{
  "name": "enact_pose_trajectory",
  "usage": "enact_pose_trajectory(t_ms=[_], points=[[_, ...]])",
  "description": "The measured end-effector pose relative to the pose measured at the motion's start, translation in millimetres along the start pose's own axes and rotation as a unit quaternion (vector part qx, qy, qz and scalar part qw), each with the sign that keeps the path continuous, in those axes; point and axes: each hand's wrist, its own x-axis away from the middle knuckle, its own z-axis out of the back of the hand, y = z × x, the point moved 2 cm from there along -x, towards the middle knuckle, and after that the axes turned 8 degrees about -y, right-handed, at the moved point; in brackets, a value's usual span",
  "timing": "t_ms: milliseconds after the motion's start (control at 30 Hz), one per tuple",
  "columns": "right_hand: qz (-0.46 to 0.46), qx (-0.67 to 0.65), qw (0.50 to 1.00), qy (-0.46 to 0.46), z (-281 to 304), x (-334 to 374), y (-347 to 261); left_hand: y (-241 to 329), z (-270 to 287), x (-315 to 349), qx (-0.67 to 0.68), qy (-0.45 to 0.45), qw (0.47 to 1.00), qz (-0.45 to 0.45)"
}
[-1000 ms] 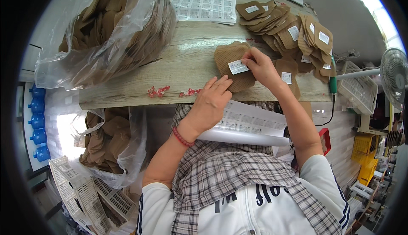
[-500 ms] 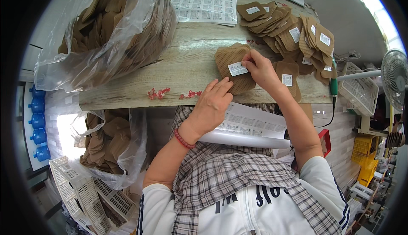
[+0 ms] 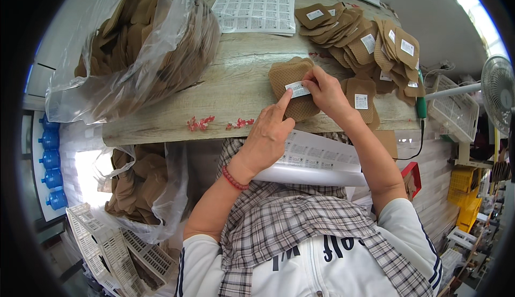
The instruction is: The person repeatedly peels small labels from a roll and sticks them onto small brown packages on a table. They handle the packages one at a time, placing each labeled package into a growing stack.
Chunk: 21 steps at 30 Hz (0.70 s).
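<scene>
A brown mesh-textured pad (image 3: 284,72), seemingly on top of a small stack, lies near the front edge of the table. Across it is a white printed label (image 3: 296,89). My right hand (image 3: 331,97) pinches the label's right end between thumb and fingertips. With its index finger stretched out, my left hand (image 3: 267,138) touches the label's left end; its other fingers are bent and hold nothing. Whether the label is stuck flat is hidden by the fingers. On my lap rests a curled sheet of labels (image 3: 316,157).
Several labelled brown pads (image 3: 360,42) are piled at the right of the table. A clear plastic bag (image 3: 198,55) of brown pads stands at the left, near flat label sheets (image 3: 255,4). A green-handled tool (image 3: 421,108) with a cord hangs at the table's right end.
My left index finger has straightened and moved onto the label's left end, while the other fingers have curled back. My right hand still pinches the label, which has tilted slightly.
</scene>
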Motion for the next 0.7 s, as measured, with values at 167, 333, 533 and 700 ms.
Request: enact_pose_trajectory(t_ms=[167, 333, 533, 700], points=[[0.025, 0.008, 1.0, 0.017, -2.0, 1.8, -0.9, 1.0, 1.4, -4.1, -0.042, -0.006, 0.999, -0.025], [0.035, 0.011, 0.999, 0.027, -2.7, 3.4, -2.6, 2.3, -0.4, -6.3, -0.062, -0.021, 0.998, -0.015], [0.05, 0.023, 0.998, 0.037, -4.2, 6.7, -8.2, 3.7, -0.7, -7.5, -0.093, -0.027, 0.995, -0.009], [0.082, 0.093, 0.99, 0.063, -8.8, 9.8, -7.6, 3.9, -3.5, -9.4, -0.084, -0.035, 0.996, -0.001]])
